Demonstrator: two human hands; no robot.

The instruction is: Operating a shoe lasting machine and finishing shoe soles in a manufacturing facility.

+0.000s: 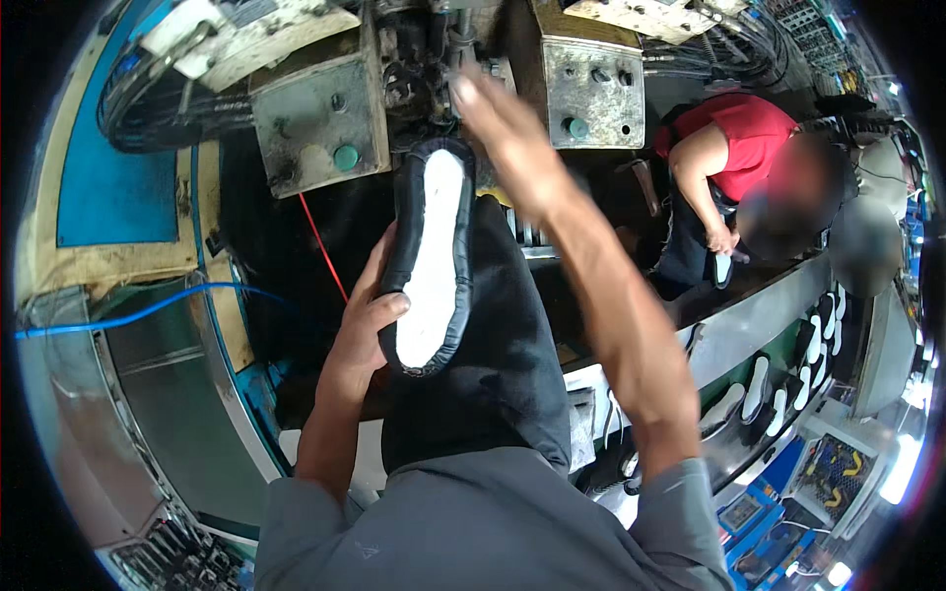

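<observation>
A black shoe upper (431,258) with a white sole face turned up is held upright before me, its toe or heel end close to the machine. My left hand (367,320) is closed round its lower left side, with the thumb on the black edge. My right hand (514,153) reaches up past the shoe's right side, apart from it, near the metal rod of the machine (461,44). Motion smears its fingers, so their grip does not show.
Two worn control boxes, left (320,128) and right (593,94), flank the machine. A blue hose (148,313) crosses at left. A metal conveyor (734,325) at right carries several shoes with white soles (757,386). A co-worker in a red shirt (741,138) sits beyond it, holding a shoe.
</observation>
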